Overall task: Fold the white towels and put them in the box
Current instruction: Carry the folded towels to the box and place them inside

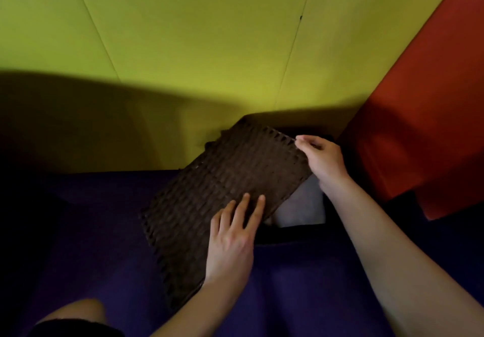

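Woven dark-brown wicker, ribbed in even rows and rectangular in outline, forms the lid (225, 192) that I see tilted across the middle of the head view, one end low on the purple padded surface (104, 218), the other raised over the box (296, 234). My left hand (231, 242) lies flat on the lid's near edge, fingers straight and pressing the weave. My right hand (323, 157) pinches the lid's far right corner between thumb and curled fingers. Beneath the raised end, the box's dark rim frames a white towel (301, 205), soft, smooth and matte, lying inside the box in a squared shape. Behind stand a yellow-green panelled wall (183, 35) and a red padded block (419, 114).
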`<state>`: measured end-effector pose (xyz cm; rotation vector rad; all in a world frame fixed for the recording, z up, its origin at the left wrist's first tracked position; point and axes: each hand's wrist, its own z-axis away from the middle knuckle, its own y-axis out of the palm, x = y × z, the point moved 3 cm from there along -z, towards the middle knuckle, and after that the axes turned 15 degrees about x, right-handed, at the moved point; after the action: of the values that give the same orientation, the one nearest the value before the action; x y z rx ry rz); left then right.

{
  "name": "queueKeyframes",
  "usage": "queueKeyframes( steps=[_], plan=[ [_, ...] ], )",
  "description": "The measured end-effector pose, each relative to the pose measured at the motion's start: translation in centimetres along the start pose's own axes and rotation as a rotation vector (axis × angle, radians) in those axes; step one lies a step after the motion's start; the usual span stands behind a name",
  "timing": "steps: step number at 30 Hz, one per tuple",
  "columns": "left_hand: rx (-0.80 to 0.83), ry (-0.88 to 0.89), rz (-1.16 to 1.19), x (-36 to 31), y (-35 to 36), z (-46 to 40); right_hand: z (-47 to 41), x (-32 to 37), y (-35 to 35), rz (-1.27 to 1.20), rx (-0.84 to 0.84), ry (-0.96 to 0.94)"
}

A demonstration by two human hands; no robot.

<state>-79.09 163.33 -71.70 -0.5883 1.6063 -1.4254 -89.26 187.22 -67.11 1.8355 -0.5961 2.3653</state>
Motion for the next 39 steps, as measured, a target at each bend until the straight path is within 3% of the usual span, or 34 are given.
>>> queueKeyframes(
  steps=[5, 8, 10, 13, 16, 18, 22, 25, 30, 39],
  plan=[
    [0.223, 0.226, -0.112, -0.8, 1.5, -2.7, 3.3, -4.9, -6.4, 0.218, -0.140, 0.112],
    [0.245, 0.204, -0.074, 0.7, 1.5, -2.6, 5.6, -8.3, -8.3, 0.355, -0.167, 0.221],
    [0.146, 0.019, -0.044, 3.3, 0.9, -2.0, 6.6, -9.8, -8.8, 0.472, -0.178, 0.249],
    [0.098, -0.416, 0.090, 7.8, 0.3, -0.3, 7.4, -11.0, -8.6, 0.580, -0.189, 0.238],
    [0.185, -0.625, 0.474, 9.9, 1.0, 0.6, 7.6, -12.1, -8.0, 0.584, -0.178, 0.277],
    [0.177, -0.630, 0.646, 9.8, 1.7, 0.4, 7.7, -12.3, -7.6, 0.639, -0.183, 0.313],
    [0.080, -0.623, 0.737, 8.7, 2.3, -0.4, 7.1, -12.7, -7.0, 0.910, -0.165, 0.361],
    [0.018, -0.602, 0.743, 8.5, 2.0, -1.4, 6.2, -13.6, -7.4, 0.762, -0.155, 0.442],
    [-0.023, -0.535, 0.718, 8.7, 1.3, -4.3, 5.6, -14.1, -8.7, 0.456, -0.276, 0.278],
    [0.029, -0.505, 0.701, 7.2, 3.2, -6.9, 4.3, -13.7, -9.4, 0.780, -0.355, 0.294]
  ],
)
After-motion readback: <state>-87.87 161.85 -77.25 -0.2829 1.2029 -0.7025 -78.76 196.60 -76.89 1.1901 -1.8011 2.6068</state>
